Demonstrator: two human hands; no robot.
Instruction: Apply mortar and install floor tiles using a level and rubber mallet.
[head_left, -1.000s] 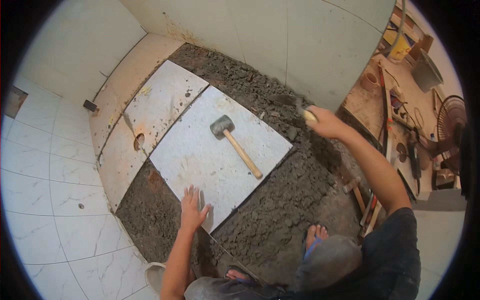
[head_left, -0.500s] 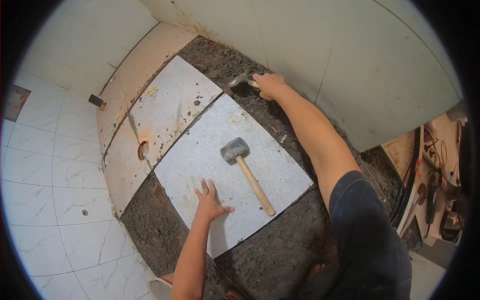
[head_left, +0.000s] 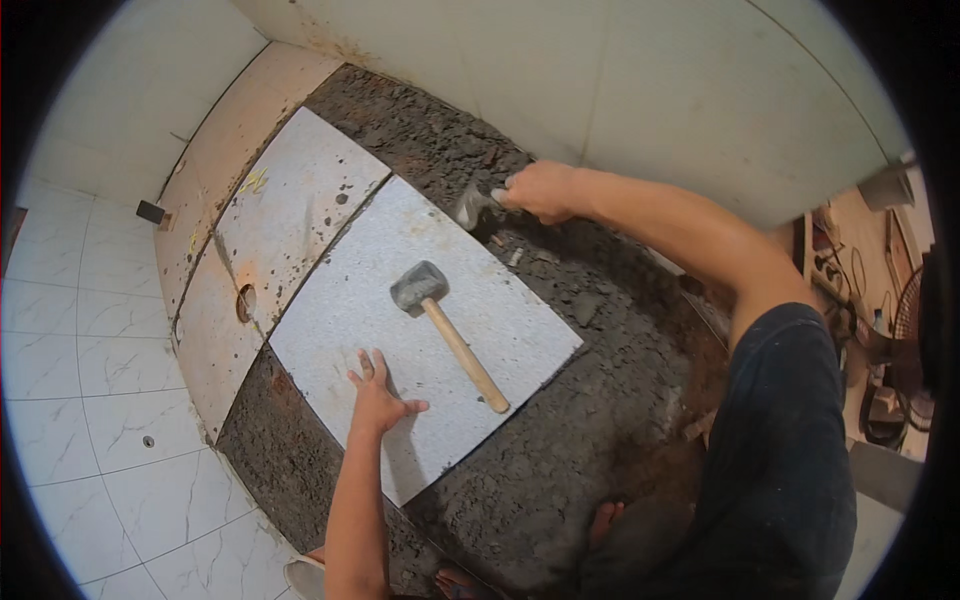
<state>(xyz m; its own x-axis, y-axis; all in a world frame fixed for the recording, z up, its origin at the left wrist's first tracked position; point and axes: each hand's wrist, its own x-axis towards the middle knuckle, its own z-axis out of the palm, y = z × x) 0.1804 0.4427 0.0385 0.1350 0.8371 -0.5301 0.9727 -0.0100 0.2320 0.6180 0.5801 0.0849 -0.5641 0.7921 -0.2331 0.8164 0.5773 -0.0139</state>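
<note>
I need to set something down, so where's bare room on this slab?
The slab is bare between the mallet and the top and right corners. It's crowded by the left hand and just past the upper right edge, where the right hand holds a trowel.

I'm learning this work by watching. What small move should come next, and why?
Probably a short trowel stroke along the edge of the tile: the right hand holds the tool close to that edge, where the dark mortar looks loose and lumpy. The left hand, fingers spread, appears to rest on the tile, and the mallet lies there unheld.
</note>
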